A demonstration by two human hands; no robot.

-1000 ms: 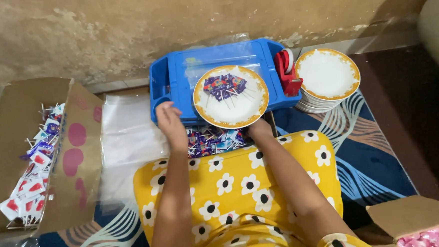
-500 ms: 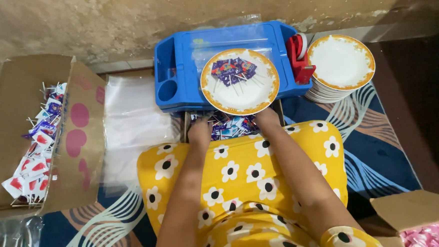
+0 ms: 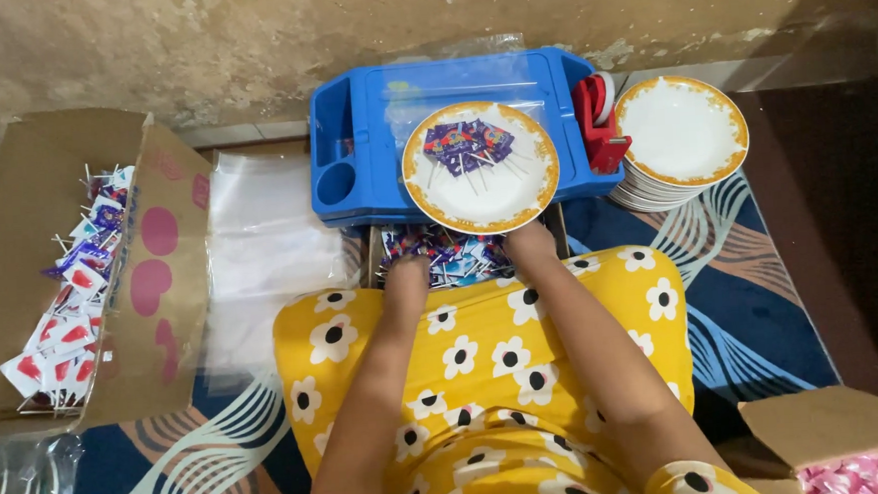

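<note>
Head view, looking down over a lap in yellow flowered cloth (image 3: 496,374): the left hand (image 3: 406,279) and right hand (image 3: 531,244) both reach into a box of wrapped lollipops (image 3: 448,257) just under a blue tray (image 3: 373,130); their fingers are buried among the sweets, so I cannot tell whether they are spread or gripping. On the tray sits a gold-rimmed plate (image 3: 481,190) holding a few lollipops, with a stack of empty plates (image 3: 681,134) to its right, clear plastic bags (image 3: 264,246) and a cardboard box of packed sweets (image 3: 61,287) to the left.
</note>
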